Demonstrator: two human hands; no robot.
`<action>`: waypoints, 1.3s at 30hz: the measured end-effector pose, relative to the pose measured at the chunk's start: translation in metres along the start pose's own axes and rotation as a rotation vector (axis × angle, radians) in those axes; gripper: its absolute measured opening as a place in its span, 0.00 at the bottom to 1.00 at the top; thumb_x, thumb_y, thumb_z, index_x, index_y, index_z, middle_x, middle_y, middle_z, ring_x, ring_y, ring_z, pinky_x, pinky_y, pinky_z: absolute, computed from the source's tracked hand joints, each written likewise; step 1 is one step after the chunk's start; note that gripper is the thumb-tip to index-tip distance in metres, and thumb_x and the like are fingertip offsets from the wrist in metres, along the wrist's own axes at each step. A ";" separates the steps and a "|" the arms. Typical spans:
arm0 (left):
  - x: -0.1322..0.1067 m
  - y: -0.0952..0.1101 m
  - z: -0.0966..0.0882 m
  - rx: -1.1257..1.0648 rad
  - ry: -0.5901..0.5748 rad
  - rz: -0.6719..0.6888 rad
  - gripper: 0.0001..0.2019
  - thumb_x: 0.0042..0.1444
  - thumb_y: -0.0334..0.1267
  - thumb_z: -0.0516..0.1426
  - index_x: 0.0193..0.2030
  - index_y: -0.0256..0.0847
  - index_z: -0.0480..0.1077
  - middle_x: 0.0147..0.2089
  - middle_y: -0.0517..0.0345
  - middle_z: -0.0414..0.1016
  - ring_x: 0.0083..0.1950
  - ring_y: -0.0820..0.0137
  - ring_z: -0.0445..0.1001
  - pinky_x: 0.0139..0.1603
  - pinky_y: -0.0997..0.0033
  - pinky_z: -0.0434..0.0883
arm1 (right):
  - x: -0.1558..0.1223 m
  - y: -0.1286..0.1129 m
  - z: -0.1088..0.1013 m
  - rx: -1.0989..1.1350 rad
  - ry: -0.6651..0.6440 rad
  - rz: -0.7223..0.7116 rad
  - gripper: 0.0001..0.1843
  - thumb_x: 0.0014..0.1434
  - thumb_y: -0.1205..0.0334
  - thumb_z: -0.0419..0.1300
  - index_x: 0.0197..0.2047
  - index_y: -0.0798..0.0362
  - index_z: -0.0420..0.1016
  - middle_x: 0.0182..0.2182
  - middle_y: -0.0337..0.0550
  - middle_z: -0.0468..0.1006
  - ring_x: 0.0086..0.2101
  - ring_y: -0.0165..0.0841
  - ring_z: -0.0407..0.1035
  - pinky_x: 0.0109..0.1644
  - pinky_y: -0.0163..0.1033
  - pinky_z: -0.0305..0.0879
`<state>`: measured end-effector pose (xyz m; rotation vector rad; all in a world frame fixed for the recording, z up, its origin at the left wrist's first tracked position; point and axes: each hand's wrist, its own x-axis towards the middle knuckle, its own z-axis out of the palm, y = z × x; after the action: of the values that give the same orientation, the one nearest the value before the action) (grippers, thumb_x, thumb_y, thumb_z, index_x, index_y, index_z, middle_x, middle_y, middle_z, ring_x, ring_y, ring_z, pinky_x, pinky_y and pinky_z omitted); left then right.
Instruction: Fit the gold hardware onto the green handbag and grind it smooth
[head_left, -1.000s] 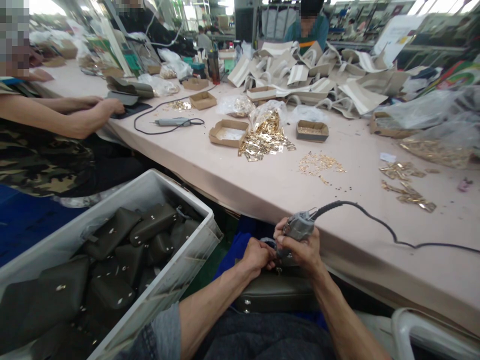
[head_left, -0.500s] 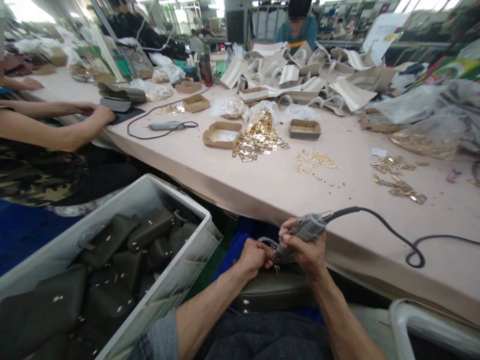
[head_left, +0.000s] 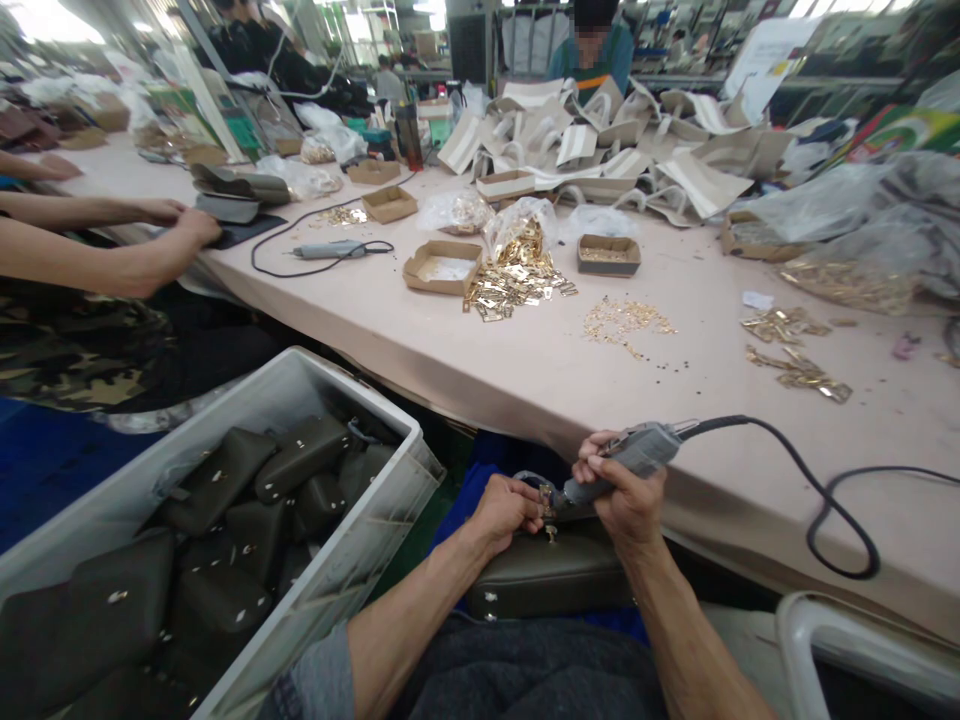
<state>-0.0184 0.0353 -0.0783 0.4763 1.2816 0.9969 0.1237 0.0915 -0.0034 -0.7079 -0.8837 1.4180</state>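
Item: olive-green bag (head_left: pixel 551 580), lying flat across my lap, just below the near edge of the surface (head_left: pixel 525 370); I take this bag as the reference for everything else.

Small metal fitting (head_left: pixel 545 497): at the bag's top edge, pinched by my left hand (head_left: pixel 506 510), fingers closed tight on it, apparently to keep it from turning under the tool.

Grey electric screwdriver (head_left: pixel 626 460): wrapped fully in my right hand (head_left: pixel 626 500), tip angled down-left onto the fitting. Its black cable (head_left: pixel 825 500) runs up and right of the bag and loops on the surface, slack enough to leave the tool free.

White plastic crate (head_left: pixel 390 470): left of the bag, within reach, holding many matching olive bags (head_left: pixel 300 450) stacked loosely.

On the surface beyond the bag:
- scattered gold hardware (head_left: pixel 626 322);
- torn clear sack spilling gold plates (head_left: pixel 517 260);
- open cardboard tray (head_left: pixel 442 268), contents pale and unclear;
- second cardboard tray (head_left: pixel 608 255) with small gold parts;
- second screwdriver (head_left: pixel 326 249), lying unused.

Far beyond the bag: heap of cream bag panels (head_left: pixel 615 150).

Far left of the bag: a co-worker's hands (head_left: pixel 180 220) rest on a dark piece at the surface edge.
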 end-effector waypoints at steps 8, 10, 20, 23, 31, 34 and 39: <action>0.001 -0.001 0.000 0.010 -0.012 -0.003 0.09 0.34 0.22 0.60 0.25 0.27 0.80 0.20 0.48 0.77 0.16 0.73 0.68 0.17 0.75 0.63 | 0.000 0.006 -0.002 0.020 0.057 0.002 0.11 0.49 0.71 0.66 0.37 0.54 0.76 0.28 0.40 0.74 0.21 0.28 0.64 0.25 0.38 0.60; 0.000 0.000 0.001 0.011 -0.014 -0.003 0.09 0.33 0.22 0.60 0.25 0.27 0.80 0.20 0.49 0.76 0.16 0.73 0.68 0.16 0.76 0.63 | -0.001 0.007 -0.002 0.017 0.069 -0.001 0.11 0.48 0.71 0.66 0.37 0.54 0.76 0.27 0.40 0.74 0.21 0.28 0.64 0.25 0.38 0.61; -0.004 0.003 0.000 0.004 -0.015 0.000 0.07 0.35 0.25 0.63 0.25 0.27 0.80 0.22 0.48 0.77 0.17 0.74 0.68 0.17 0.75 0.63 | -0.002 0.007 -0.004 0.003 0.092 0.001 0.11 0.49 0.70 0.66 0.37 0.54 0.75 0.28 0.40 0.74 0.22 0.29 0.64 0.26 0.38 0.61; -0.005 0.004 0.002 0.023 -0.007 0.007 0.05 0.36 0.26 0.64 0.24 0.27 0.80 0.21 0.49 0.76 0.17 0.74 0.68 0.18 0.75 0.64 | -0.002 0.006 -0.003 0.004 0.096 0.001 0.10 0.49 0.70 0.66 0.37 0.54 0.75 0.28 0.40 0.74 0.22 0.30 0.65 0.25 0.38 0.61; -0.007 0.009 0.009 0.066 0.045 0.032 0.04 0.36 0.23 0.61 0.21 0.29 0.77 0.17 0.54 0.73 0.16 0.75 0.66 0.15 0.77 0.60 | -0.001 0.006 -0.005 0.021 0.082 0.028 0.11 0.49 0.70 0.67 0.37 0.54 0.76 0.26 0.39 0.73 0.21 0.28 0.63 0.26 0.38 0.61; -0.006 0.009 0.007 0.060 0.059 0.015 0.04 0.36 0.22 0.60 0.21 0.30 0.76 0.17 0.54 0.73 0.15 0.75 0.66 0.15 0.77 0.59 | -0.002 0.003 -0.006 0.024 0.086 0.027 0.11 0.48 0.70 0.66 0.37 0.54 0.75 0.28 0.40 0.73 0.22 0.29 0.64 0.26 0.38 0.61; -0.001 0.006 0.005 0.044 0.104 -0.013 0.03 0.35 0.23 0.60 0.19 0.32 0.74 0.16 0.54 0.72 0.14 0.75 0.65 0.14 0.77 0.58 | -0.004 -0.001 -0.005 0.000 0.084 -0.022 0.11 0.50 0.70 0.65 0.38 0.53 0.75 0.29 0.40 0.73 0.24 0.30 0.65 0.26 0.38 0.61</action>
<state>-0.0155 0.0384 -0.0716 0.4539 1.4006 0.9946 0.1285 0.0875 -0.0059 -0.7500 -0.8237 1.3595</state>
